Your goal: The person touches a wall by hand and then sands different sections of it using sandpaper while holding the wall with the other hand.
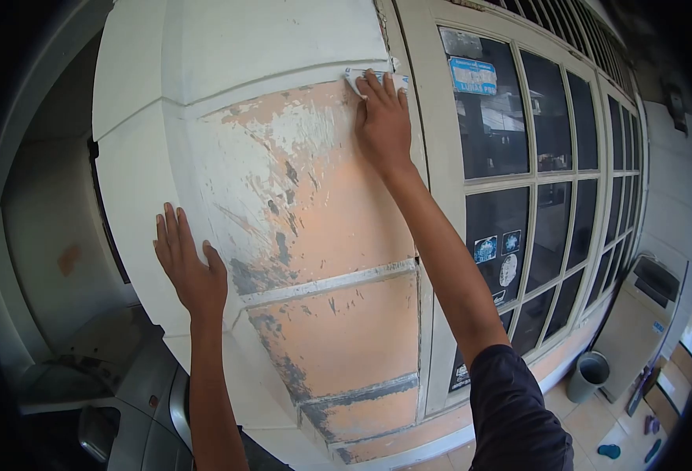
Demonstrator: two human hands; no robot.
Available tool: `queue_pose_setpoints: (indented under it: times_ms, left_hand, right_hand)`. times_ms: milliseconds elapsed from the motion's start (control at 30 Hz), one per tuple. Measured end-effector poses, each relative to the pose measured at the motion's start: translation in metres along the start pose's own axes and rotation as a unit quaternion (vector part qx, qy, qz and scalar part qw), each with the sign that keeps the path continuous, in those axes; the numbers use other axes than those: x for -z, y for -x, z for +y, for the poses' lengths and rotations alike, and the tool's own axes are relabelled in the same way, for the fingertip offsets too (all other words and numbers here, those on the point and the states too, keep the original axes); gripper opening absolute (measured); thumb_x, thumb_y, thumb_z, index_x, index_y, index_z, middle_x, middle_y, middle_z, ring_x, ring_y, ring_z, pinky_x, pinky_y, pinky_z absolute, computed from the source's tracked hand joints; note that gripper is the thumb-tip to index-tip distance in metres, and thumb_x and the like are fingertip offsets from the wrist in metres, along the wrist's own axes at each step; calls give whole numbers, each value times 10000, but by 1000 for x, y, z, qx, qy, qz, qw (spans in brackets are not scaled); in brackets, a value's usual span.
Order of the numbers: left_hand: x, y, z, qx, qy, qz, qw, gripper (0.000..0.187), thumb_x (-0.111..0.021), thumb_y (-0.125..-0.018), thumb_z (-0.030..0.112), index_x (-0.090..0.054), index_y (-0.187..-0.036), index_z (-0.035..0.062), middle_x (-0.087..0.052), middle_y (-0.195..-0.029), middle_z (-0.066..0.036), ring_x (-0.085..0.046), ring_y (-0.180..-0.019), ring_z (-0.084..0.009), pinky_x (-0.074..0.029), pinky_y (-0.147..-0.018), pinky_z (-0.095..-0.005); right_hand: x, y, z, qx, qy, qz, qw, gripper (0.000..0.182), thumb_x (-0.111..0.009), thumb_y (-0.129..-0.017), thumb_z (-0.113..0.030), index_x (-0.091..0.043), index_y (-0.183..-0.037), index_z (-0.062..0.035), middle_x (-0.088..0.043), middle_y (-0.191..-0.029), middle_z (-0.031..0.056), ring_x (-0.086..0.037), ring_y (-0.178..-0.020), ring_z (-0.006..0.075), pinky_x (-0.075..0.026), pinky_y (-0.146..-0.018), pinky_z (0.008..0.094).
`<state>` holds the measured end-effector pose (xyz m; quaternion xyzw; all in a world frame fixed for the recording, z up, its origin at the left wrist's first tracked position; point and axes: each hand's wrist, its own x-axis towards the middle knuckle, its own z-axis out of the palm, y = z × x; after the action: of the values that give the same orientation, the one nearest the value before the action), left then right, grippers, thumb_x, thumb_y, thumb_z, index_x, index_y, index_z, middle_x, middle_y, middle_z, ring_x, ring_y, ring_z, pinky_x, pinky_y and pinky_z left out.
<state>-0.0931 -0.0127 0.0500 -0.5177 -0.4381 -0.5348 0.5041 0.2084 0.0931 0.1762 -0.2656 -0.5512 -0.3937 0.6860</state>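
My right hand [383, 125] presses a thin white sheet with blue print [354, 77] flat against the top right of the wall panel, just under a groove. Its fingers lie over the sheet, and part of the sheet is hidden beneath them. The panel [354, 204] has peach paint, with scraped white and grey patches on its left side. Lower left, my left hand [191, 271] rests with fingers spread on the white wall edge [146, 157], holding nothing.
A paned door [536, 180] with stickers stands right of the panel. At the lower right are a grey bucket [589, 377], a washing machine [644, 314] and sandals [609, 451] on the tiled floor. A silver car [146, 408] stands at the lower left.
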Motion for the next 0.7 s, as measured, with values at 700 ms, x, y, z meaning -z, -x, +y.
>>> queue_pose_setpoints:
  times_ms: [700]
  left_hand:
    - [4,4,2,-9,8,-9,1000,666,-547,-817,-23,-364,-1457,8,-319,-1554,-152,-257,-1451,-340,-167,-1176,-533]
  right_hand:
    - [-54,54,-135,133,-61,-59,987,354,-509,-883,-120,-614,-1197,4,-544,-1365,154,-411,-1352,384,-232,-1145,562]
